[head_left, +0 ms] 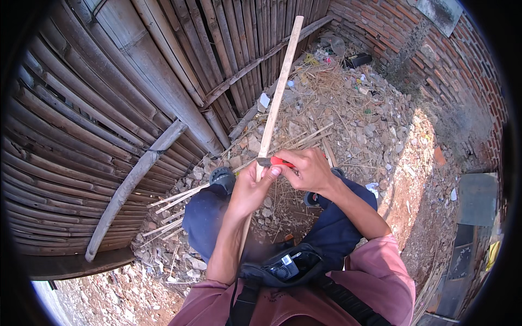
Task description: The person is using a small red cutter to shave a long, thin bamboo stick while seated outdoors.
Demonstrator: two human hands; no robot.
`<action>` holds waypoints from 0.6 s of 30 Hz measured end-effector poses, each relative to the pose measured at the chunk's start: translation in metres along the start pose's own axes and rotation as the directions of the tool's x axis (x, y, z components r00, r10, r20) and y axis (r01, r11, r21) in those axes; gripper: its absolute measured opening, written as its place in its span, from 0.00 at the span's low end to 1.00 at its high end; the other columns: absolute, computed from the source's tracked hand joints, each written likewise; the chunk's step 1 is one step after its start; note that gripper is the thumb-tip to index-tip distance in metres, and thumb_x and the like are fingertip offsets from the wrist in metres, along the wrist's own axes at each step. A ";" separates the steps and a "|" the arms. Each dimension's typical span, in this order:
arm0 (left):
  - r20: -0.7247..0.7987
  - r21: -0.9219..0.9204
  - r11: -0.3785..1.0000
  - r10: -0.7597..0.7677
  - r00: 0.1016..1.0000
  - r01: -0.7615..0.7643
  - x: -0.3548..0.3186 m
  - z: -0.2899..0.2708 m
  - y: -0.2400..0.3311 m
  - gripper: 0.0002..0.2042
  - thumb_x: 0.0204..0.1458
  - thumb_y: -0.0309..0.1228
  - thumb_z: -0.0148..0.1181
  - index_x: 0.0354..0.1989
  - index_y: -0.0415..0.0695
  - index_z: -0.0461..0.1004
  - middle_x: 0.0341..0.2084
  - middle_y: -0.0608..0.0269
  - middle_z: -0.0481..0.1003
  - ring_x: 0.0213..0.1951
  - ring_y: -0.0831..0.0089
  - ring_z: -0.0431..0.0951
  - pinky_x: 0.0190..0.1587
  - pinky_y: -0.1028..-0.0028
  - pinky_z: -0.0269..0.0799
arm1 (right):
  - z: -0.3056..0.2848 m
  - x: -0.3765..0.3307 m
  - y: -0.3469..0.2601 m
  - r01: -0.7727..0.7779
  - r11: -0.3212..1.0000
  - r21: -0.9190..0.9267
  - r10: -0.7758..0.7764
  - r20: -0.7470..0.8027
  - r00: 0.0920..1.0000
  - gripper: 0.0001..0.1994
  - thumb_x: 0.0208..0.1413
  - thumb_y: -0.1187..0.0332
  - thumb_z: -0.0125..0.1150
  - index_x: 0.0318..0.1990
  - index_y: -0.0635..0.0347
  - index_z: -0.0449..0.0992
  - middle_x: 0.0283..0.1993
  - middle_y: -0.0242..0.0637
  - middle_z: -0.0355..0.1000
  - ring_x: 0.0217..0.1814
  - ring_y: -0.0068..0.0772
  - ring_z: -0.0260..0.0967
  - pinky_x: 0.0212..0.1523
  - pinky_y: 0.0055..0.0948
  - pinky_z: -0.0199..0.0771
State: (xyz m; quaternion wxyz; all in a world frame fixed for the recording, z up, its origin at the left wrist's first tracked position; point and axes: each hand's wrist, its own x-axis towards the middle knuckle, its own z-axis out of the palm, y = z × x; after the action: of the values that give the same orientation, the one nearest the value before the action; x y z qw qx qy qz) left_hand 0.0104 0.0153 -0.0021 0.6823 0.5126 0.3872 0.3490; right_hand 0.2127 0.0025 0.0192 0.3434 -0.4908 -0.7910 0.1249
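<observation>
A long pale bamboo strip [280,87] slants up and away in front of me, its lower end running down beside my left forearm. My left hand [251,191] is closed around the strip near its middle. In my right hand [311,169] is a red-handled knife [282,162], its short dark blade lying against the strip just above my left fingers. The left thumb reaches over to the knife side, close to the right fingers. Part of the knife's handle is hidden inside my right fist.
A bamboo slat wall [125,70] rises at the left, with a curved wooden pole [130,190] across it. Several cut strips [169,220] lie by my left leg. Rubble and dry straw [326,103] cover the ground. A brick wall [457,65] stands at the far right.
</observation>
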 end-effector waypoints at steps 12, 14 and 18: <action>-0.107 0.081 0.992 0.104 0.989 -0.095 0.006 0.002 -0.009 0.14 0.67 0.36 0.69 0.34 0.40 0.75 0.25 0.79 0.68 0.30 0.87 0.62 0.31 0.77 0.60 | 0.013 -0.004 -0.003 -0.046 0.996 -0.080 0.040 -0.071 0.997 0.09 0.61 0.65 0.67 0.45 0.57 0.81 0.33 0.44 0.83 0.30 0.52 0.81 0.29 0.45 0.79; -0.135 0.118 0.989 0.107 0.985 -0.091 0.007 0.002 -0.011 0.17 0.67 0.37 0.69 0.30 0.41 0.73 0.23 0.79 0.66 0.29 0.86 0.61 0.30 0.77 0.59 | 0.015 -0.003 -0.005 -0.048 0.996 -0.070 0.042 -0.092 0.995 0.08 0.62 0.65 0.66 0.45 0.57 0.80 0.34 0.45 0.83 0.30 0.52 0.81 0.29 0.45 0.79; -0.181 0.185 0.981 0.098 0.979 -0.064 0.010 0.001 -0.013 0.22 0.66 0.40 0.70 0.26 0.43 0.67 0.21 0.78 0.64 0.27 0.85 0.59 0.28 0.75 0.58 | 0.018 -0.002 -0.009 -0.103 0.994 -0.044 0.097 -0.120 0.988 0.08 0.63 0.66 0.66 0.46 0.58 0.80 0.35 0.45 0.83 0.31 0.52 0.82 0.30 0.45 0.80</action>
State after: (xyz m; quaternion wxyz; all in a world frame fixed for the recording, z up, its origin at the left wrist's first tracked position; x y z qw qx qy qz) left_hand 0.0164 0.0203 -0.0166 0.5791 0.5513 0.4586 0.3878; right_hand 0.1948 -0.0015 0.0097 0.3703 -0.5449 -0.7465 0.0932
